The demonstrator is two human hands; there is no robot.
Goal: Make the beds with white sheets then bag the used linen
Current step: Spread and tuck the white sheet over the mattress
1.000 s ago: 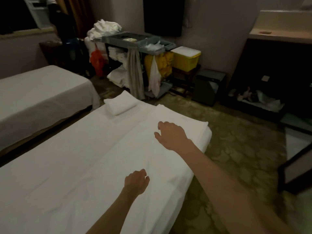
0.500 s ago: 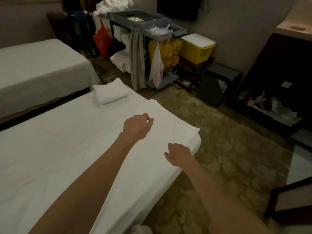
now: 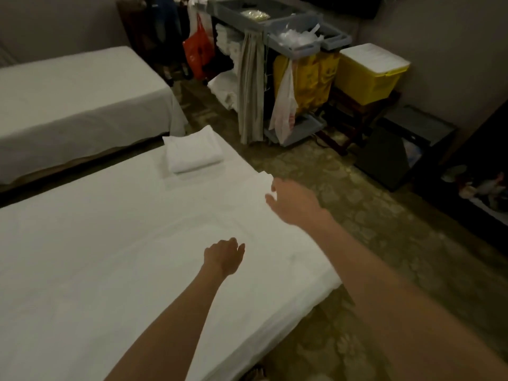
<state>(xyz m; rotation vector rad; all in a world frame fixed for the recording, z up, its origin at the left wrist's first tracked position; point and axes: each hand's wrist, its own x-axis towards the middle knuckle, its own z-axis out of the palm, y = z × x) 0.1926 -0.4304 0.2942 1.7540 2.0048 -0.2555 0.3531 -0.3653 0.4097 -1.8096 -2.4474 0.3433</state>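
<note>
White cotton sheet [image 3: 137, 257]: soft, light, wrinkles easily; pinch corner [image 3: 265, 178].
Right hand [image 3: 292, 200]: fingers loosely spread, holding nothing.
Left hand [image 3: 222, 255]: fingers hidden, cannot tell.

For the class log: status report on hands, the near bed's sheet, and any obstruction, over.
Left hand open, low over white sheet. Right hand open at folded sheet edge. Folded towel on bed's far end.

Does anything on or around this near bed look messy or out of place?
The near bed looks smooth, with a folded white towel lying neatly at its far end. The one untidy spot is past it: a heap of white linen lies on the carpet at the foot of the housekeeping cart.
</note>
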